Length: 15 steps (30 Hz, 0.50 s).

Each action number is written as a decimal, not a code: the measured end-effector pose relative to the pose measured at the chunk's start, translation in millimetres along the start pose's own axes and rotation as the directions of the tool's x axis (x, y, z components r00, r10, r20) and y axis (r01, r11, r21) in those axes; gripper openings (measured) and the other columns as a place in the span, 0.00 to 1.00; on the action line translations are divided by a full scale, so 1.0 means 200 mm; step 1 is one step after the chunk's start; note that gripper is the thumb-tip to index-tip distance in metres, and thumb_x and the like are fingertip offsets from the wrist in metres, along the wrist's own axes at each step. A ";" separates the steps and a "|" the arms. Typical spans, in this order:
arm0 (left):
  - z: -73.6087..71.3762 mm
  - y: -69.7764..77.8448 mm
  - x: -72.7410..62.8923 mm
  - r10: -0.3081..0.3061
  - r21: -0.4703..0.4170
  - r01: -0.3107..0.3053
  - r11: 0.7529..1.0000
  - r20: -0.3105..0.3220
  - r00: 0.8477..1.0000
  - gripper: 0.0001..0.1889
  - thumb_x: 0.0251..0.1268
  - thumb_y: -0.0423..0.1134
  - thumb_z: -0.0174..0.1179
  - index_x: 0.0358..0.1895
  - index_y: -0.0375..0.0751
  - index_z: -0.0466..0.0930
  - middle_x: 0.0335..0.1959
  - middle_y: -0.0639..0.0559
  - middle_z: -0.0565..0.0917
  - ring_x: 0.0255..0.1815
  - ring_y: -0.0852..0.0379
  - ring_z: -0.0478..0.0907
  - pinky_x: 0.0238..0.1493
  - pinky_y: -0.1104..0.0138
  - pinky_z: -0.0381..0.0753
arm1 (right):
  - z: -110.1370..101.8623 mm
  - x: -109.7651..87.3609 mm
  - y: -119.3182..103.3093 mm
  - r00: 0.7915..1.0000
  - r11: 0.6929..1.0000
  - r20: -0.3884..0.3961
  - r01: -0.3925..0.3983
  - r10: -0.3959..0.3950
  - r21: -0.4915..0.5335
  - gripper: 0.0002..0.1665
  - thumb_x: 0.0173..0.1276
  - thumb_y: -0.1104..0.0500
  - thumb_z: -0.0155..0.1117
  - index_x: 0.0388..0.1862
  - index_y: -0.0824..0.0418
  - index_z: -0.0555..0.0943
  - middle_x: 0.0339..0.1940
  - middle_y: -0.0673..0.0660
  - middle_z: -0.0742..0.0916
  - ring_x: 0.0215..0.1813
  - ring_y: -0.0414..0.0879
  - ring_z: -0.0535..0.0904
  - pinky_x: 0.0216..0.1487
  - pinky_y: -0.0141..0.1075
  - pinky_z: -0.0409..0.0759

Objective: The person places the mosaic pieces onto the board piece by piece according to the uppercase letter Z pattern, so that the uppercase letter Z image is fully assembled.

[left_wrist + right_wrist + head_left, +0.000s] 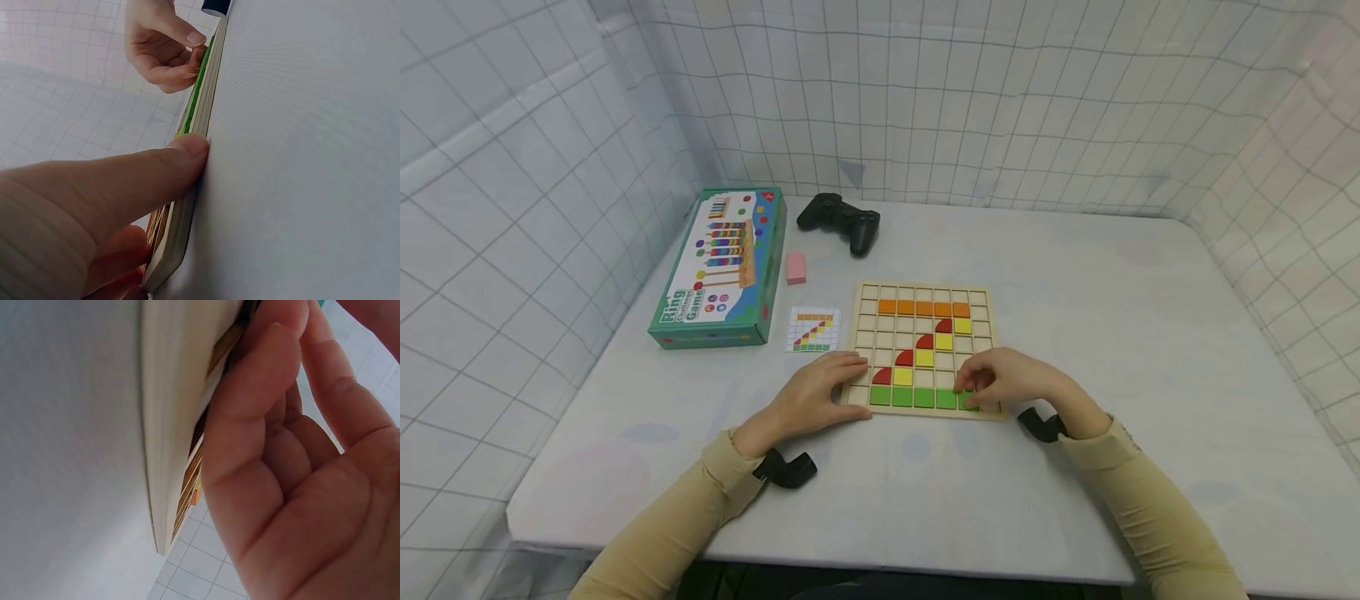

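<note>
A wooden grid board (862,320) lies flat on the table. It bears a row of orange tiles (925,308), a stepped diagonal of red quarter-round pieces (904,358) and yellow tiles (924,358), and a bottom row of green tiles (924,397). My left hand (808,397) holds the board's front left corner, its thumb (187,149) against the front edge. At the right end of the green row, my right hand (1009,377) pinches a green tile (967,399), partly hidden by the fingertips. In the right wrist view, curled fingers (250,412) lie close beside the board's edge.
Left of the board lies a pattern card (813,330) showing the same coloured design. Behind it are a pink block (796,268) and a black game controller (840,220). A green ring game box (718,267) stands at the far left. Grid-patterned cloth (962,108) hangs around the table.
</note>
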<state>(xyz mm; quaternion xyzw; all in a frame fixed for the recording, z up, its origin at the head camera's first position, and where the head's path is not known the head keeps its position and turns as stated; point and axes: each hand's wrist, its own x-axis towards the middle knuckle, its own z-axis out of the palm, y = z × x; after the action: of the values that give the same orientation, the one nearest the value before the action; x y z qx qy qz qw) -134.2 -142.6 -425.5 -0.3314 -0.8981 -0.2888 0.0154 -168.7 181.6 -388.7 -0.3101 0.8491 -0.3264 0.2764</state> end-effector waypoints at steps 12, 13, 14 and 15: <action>-0.01 0.02 0.01 0.004 0.048 -0.007 0.999 0.064 0.998 0.37 0.52 0.54 0.68 0.59 0.31 0.74 0.60 0.41 0.74 0.64 0.47 0.67 0.65 0.56 0.66 | 0.00 -0.06 0.06 1.000 0.999 -0.005 0.020 -0.020 0.049 0.12 0.60 0.56 0.69 0.43 0.57 0.81 0.34 0.48 0.83 0.35 0.43 0.78 0.38 0.33 0.80; -0.01 0.02 0.01 0.005 0.057 -0.009 0.998 0.071 0.997 0.37 0.52 0.54 0.68 0.60 0.31 0.74 0.61 0.41 0.74 0.64 0.47 0.67 0.66 0.56 0.66 | 0.00 -0.07 0.07 1.000 0.998 -0.009 0.017 -0.016 0.055 0.13 0.61 0.55 0.69 0.43 0.57 0.81 0.34 0.48 0.83 0.35 0.44 0.78 0.39 0.33 0.80; -0.01 0.02 0.01 0.007 0.061 -0.012 0.998 0.078 0.997 0.37 0.53 0.54 0.68 0.60 0.30 0.74 0.61 0.41 0.74 0.64 0.46 0.67 0.65 0.56 0.66 | 0.00 -0.08 0.08 1.000 0.998 -0.015 0.013 -0.013 0.059 0.13 0.61 0.55 0.68 0.43 0.57 0.81 0.34 0.48 0.83 0.36 0.44 0.78 0.39 0.34 0.80; -0.02 0.02 0.01 0.011 0.067 -0.016 0.998 0.085 0.996 0.36 0.53 0.54 0.67 0.60 0.30 0.73 0.61 0.41 0.74 0.64 0.46 0.67 0.66 0.56 0.66 | 0.00 -0.09 0.08 1.000 0.998 -0.021 0.008 -0.007 0.064 0.13 0.61 0.54 0.68 0.43 0.57 0.81 0.35 0.48 0.83 0.36 0.44 0.78 0.40 0.33 0.80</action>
<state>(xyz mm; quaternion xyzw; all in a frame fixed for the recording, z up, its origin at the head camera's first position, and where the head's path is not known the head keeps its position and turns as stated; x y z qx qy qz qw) -133.7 -139.9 -420.0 -0.3486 -0.9049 -0.2440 -0.0095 -163.1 204.1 -395.3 -0.3010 0.8399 -0.3576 0.2759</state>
